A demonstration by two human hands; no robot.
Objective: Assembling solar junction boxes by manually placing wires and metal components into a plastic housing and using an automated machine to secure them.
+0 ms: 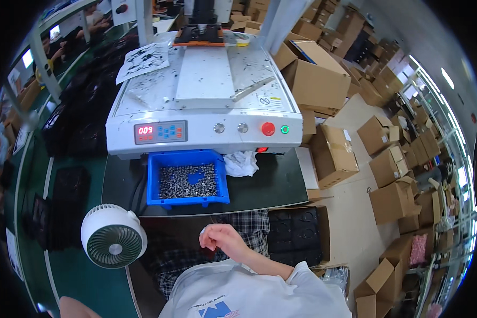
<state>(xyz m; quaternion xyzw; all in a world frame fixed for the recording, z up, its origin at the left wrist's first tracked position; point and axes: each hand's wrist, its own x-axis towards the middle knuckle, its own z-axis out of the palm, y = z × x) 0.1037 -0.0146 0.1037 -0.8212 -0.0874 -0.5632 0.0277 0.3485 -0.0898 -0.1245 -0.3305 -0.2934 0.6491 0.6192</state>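
My right hand is in front of my body, just short of the table's near edge, its fingers curled in. A small pale bit shows by the fingertips; what the hand holds, if anything, is hidden. Of my left arm only a piece enters at the lower left, and its hand is out of the picture. Beyond the right hand stands a blue bin with many small metal parts. A crumpled white cloth or bag lies against the bin's right side.
Behind the bin is a white press machine with a lit panel, buttons and a red knob. A white fan stands at the left. Cardboard boxes fill the right side. Black trays sit in a box near my right arm.
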